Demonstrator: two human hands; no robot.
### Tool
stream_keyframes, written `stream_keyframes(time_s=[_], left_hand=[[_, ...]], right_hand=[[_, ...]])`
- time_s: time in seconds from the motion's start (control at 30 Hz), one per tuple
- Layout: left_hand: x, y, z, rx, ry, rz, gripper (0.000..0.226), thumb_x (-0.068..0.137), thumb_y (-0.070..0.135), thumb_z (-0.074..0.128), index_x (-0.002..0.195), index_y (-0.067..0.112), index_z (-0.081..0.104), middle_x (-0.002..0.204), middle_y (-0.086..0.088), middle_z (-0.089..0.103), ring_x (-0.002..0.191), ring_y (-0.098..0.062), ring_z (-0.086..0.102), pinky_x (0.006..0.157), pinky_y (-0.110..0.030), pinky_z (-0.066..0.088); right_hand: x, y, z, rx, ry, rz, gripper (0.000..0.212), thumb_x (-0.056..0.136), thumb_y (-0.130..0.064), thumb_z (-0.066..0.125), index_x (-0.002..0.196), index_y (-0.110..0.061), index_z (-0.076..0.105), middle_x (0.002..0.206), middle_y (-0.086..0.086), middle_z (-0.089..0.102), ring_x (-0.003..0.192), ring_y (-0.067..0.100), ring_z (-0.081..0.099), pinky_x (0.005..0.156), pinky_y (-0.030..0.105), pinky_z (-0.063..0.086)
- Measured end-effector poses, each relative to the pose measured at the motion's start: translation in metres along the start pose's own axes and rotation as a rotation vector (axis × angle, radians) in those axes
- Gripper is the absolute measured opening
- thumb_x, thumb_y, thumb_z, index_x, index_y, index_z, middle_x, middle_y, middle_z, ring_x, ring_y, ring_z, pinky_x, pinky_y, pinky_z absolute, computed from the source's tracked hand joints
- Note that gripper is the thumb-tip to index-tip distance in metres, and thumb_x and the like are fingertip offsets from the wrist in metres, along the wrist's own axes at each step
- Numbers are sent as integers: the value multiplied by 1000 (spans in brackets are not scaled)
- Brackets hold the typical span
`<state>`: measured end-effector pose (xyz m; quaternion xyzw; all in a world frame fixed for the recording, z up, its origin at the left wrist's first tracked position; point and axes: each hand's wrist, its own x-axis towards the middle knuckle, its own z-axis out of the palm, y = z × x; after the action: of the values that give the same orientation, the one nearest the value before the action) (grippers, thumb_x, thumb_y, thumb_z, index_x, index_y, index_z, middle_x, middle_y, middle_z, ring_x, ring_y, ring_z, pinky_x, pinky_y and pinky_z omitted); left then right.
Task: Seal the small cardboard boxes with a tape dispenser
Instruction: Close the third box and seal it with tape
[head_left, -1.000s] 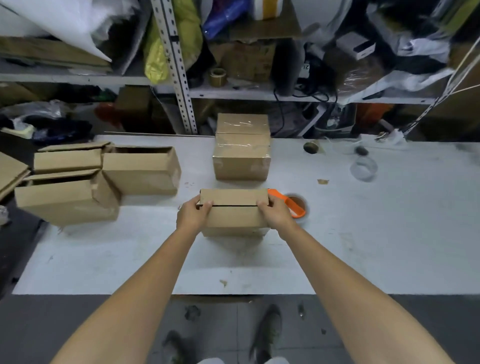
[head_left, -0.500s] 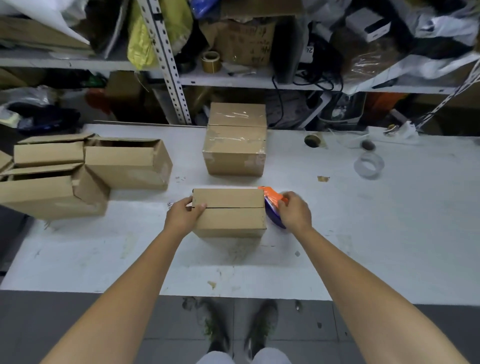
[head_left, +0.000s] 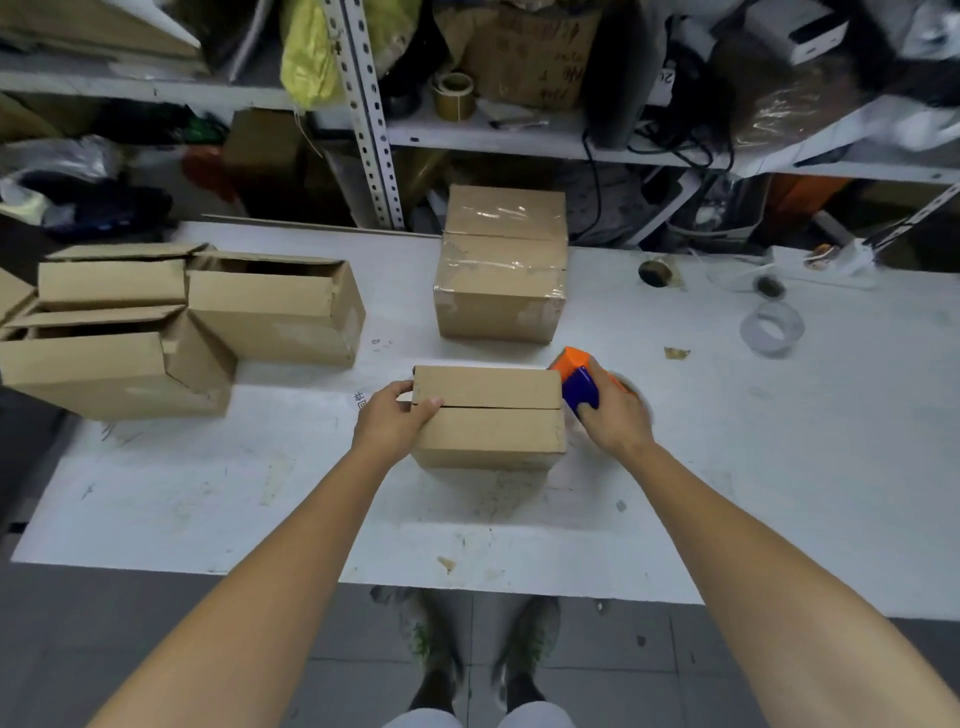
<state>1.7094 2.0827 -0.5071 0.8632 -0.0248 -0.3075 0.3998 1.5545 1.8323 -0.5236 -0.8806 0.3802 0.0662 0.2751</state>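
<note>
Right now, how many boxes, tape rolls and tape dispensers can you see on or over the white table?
Open boxes: 3
Closed box, untaped, held by the left hand: 1
Taped parcel, possibly two boxes joined: 1
Tape dispenser, in the right hand: 1
Clear tape roll: 1; two smaller round things near it are unclear
Total: 7

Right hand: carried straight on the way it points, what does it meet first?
Probably the right end of the small box, which its tape dispenser sits beside; the right hand angles away and leftward. Depth is unclear, so contact can't be confirmed.
</note>
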Motion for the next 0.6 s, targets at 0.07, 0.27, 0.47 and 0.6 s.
stream_keyframes(time_s=[0.07, 0.27, 0.47, 0.6], left_hand=[[-1, 2, -2, 6, -15, -2, 55, 86, 48, 69, 135, 27, 54, 100, 6, 66, 99, -20, 64, 94, -41, 52], [-9, 7, -5, 6, -39, 8, 55, 88, 45, 68, 137, 25, 52, 98, 6, 63, 95, -20, 63, 81, -34, 50], [-7, 10, -4, 29, -47, -11, 55, 86, 47, 68, 136, 27, 53, 93, 7, 61, 100, -22, 62, 83, -34, 51], [-9, 11, -7, 38, -52, -16, 51, 87, 46, 66, 133, 28, 54, 100, 3, 66, 102, -23, 63, 87, -35, 53]], right_hand=[[-8, -6, -31, 233, 53, 38, 65, 92, -25, 58, 151, -36, 31, 121, -3, 61, 103, 23, 60, 79, 37, 54], [-32, -59, -118, 436, -38, -93, 50, 84, -47, 74, 128, -37, 52, 109, -16, 63, 93, 8, 63, 66, 23, 50], [-36, -121, -128, 181, -447, -260, 54, 81, -51, 75, 129, -39, 54, 108, -18, 63, 96, 12, 64, 69, 21, 51], [-28, -141, -94, 25, -579, -319, 59, 82, -53, 74, 135, -38, 52, 109, -17, 64, 98, 11, 63, 78, 25, 54]])
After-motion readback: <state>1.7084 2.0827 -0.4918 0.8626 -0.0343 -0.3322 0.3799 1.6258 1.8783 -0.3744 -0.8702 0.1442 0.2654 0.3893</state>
